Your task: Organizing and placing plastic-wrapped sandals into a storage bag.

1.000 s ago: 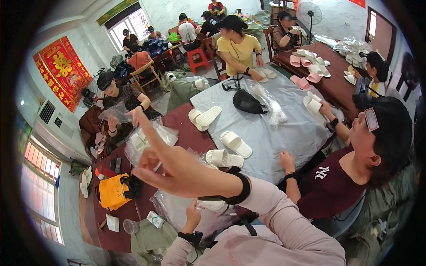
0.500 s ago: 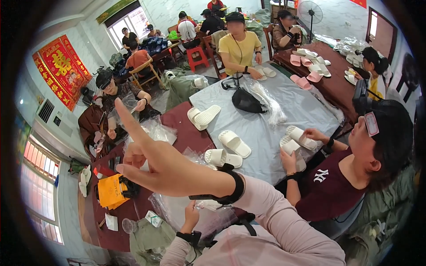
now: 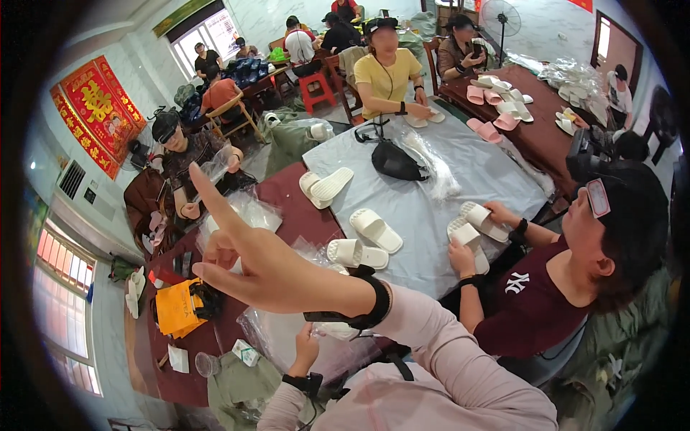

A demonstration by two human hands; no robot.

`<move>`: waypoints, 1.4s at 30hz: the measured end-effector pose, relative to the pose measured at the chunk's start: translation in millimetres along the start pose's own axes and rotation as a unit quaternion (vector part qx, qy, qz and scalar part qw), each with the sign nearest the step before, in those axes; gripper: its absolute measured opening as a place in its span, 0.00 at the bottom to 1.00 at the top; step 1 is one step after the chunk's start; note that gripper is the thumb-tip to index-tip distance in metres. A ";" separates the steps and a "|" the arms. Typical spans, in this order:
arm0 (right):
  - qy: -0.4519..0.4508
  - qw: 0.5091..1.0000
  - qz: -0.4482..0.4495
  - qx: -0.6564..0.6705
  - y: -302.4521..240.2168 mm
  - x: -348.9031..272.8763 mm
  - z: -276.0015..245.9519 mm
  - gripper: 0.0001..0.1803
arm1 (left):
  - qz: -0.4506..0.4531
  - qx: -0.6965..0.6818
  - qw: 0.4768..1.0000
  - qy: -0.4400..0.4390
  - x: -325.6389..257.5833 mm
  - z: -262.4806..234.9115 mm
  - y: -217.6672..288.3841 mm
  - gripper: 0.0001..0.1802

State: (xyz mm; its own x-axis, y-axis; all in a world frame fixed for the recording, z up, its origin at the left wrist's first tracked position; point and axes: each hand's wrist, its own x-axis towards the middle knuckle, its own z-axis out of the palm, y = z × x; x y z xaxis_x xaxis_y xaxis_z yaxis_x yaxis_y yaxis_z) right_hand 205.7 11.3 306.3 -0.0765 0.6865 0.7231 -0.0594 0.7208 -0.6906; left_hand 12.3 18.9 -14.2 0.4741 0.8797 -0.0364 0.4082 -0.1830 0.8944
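Note:
My right hand [image 3: 287,276] is raised high across the view, its index finger stretched out, its thumb apart and the other fingers curled. Nothing is in it. Lower down, my left hand [image 3: 306,352] is closed on the edge of a clear plastic bag [image 3: 334,332], partly hidden behind my right wrist. More clear plastic bags [image 3: 269,337] lie about it on the dark red table [image 3: 208,359]. Just beyond my right forearm, a pair of white slippers [image 3: 357,253] rests by the table joint, with another white pair [image 3: 376,230] behind it.
On the grey-covered table [image 3: 431,266] lie a black pouch [image 3: 397,163], bundled clear plastic [image 3: 437,176] and more white slippers [image 3: 327,187]. To my right a co-worker [image 3: 532,302] handles white slippers. An orange bag [image 3: 177,310] and a plastic cup [image 3: 207,365] stand at the left.
The view has shifted slightly; my hands keep nearly the same pose. The co-worker at the far left has raised a clear bag. At the far right, the seated person in yellow no longer shows.

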 end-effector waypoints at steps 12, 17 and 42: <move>0.494 0.865 -0.075 0.045 44.2 -68.5 -66.5 0.48 | 0.045 0.052 0.998 0.000 13.4 8.9 -3.0 0.24; 0.195 0.959 0.098 -0.181 108.3 -123.7 -88.3 0.43 | 0.052 0.019 0.998 0.003 18.5 0.9 23.1 0.25; 0.082 0.838 0.165 -0.514 145.4 -254.8 -34.0 0.14 | 0.200 -0.031 0.979 -0.036 -10.6 -12.2 131.3 0.22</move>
State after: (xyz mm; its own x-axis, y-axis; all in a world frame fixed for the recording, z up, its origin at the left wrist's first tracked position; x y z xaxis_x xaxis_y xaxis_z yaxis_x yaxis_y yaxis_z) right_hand 250.3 -55.5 22.2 0.2227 0.8079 0.5457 0.8329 0.1332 -0.5371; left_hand 51.3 -9.1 109.1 0.6404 0.7100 0.2928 0.1314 -0.4769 0.8691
